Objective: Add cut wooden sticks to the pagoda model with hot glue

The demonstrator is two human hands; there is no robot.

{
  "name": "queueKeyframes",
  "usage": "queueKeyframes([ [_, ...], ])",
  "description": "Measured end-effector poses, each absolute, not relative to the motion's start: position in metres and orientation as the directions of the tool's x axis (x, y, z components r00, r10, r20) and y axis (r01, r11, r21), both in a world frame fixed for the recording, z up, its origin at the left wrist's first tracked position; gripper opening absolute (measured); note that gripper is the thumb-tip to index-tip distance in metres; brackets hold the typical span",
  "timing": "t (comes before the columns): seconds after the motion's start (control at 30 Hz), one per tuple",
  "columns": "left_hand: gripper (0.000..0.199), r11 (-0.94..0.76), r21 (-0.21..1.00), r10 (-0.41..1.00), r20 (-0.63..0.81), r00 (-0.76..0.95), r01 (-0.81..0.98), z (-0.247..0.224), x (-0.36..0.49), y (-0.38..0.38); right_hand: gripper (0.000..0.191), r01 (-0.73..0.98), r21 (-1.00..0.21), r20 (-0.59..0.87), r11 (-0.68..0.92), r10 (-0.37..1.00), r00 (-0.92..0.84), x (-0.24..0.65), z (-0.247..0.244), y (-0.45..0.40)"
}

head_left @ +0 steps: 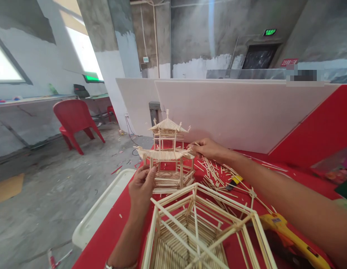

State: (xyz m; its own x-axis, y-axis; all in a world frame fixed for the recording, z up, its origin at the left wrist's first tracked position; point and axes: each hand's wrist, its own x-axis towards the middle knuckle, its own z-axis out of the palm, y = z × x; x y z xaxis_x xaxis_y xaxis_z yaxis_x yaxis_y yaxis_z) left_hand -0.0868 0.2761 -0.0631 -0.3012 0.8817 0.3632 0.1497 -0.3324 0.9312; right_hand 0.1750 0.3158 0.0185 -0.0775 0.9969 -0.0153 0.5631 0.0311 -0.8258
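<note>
A two-tiered pagoda model (168, 154) built from thin wooden sticks stands upright on the red table. My left hand (142, 188) is closed around a post at its lower left, thumb toward me. At the right corner of its lower roof, the fingers of my right hand (208, 149) are pinched together; what lies between them is too small to make out. Closer to me sits a larger open stick frame (176, 223) with crossed bars on top and slatted sides. Loose sticks (214, 172) lie scattered below my right hand.
Beside the loose sticks is a yellow and black cutter (235, 182). A yellow glue gun (296, 239) rests under my right forearm. White panels (232, 116) rise behind the red table (106, 243). Left of it are a white tray (106, 201) and a red chair (74, 116).
</note>
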Motion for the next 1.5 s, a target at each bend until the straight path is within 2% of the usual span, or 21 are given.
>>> queueKeyframes([
  [0.17, 0.036, -0.320, 0.936, 0.885, 0.350, -0.307, 0.144, -0.060, -0.086, 0.270, 0.038, 0.546, -0.834, 0.032, 0.086, 0.994, -0.107, 0.178, 0.013, 0.318],
  [0.3, 0.037, -0.392, 0.907, 0.886, 0.417, -0.204, 0.152, -0.061, -0.085, 0.265, 0.034, 0.518, -0.848, 0.067, 0.112, 0.992, -0.106, 0.180, 0.008, 0.318],
  [0.43, 0.043, -0.581, 0.755, 0.777, 0.625, -0.070, 0.304, -0.067, -0.087, 0.266, 0.039, 0.521, -0.849, 0.061, 0.085, 0.996, -0.063, 0.180, 0.010, 0.312],
  [0.53, 0.053, -0.680, 0.618, 0.687, 0.725, 0.050, 0.395, -0.068, -0.089, 0.268, 0.044, 0.533, -0.845, 0.031, 0.040, 0.999, -0.026, 0.182, 0.013, 0.303],
  [0.63, 0.060, -0.729, 0.545, 0.647, 0.746, 0.157, 0.414, -0.065, -0.091, 0.267, 0.045, 0.535, -0.845, 0.010, 0.010, 1.000, -0.003, 0.187, 0.014, 0.297],
  [0.8, 0.063, -0.769, 0.541, 0.630, 0.732, 0.260, 0.340, -0.055, -0.090, 0.260, 0.046, 0.532, -0.846, 0.005, -0.017, 0.999, 0.040, 0.197, 0.008, 0.297],
  [0.93, 0.052, -0.798, 0.499, 0.591, 0.760, 0.272, 0.339, -0.051, -0.090, 0.257, 0.047, 0.522, -0.851, -0.027, -0.061, 0.997, 0.073, 0.199, 0.009, 0.299],
  [1.1, 0.049, -0.783, 0.404, 0.555, 0.798, 0.237, 0.473, -0.057, -0.093, 0.261, 0.042, 0.508, -0.849, -0.089, -0.145, 0.987, 0.133, 0.199, 0.011, 0.300],
  [1.2, 0.045, -0.690, 0.501, 0.642, 0.757, 0.120, 0.522, -0.065, -0.093, 0.264, 0.039, 0.491, -0.854, -0.106, -0.175, 0.981, 0.166, 0.202, 0.006, 0.303],
  [1.3, 0.042, -0.596, 0.673, 0.747, 0.665, -0.004, 0.438, -0.072, -0.090, 0.268, 0.038, 0.468, -0.862, -0.120, -0.195, 0.975, 0.186, 0.206, 0.000, 0.306],
  [1.4, 0.043, -0.568, 0.778, 0.809, 0.588, 0.009, 0.270, -0.073, -0.087, 0.270, 0.038, 0.452, -0.868, -0.128, -0.204, 0.973, 0.193, 0.209, -0.003, 0.308],
  [1.5, 0.045, -0.572, 0.801, 0.818, 0.574, 0.047, 0.178, -0.070, -0.086, 0.270, 0.037, 0.445, -0.871, -0.133, -0.207, 0.972, 0.191, 0.210, -0.002, 0.307],
])
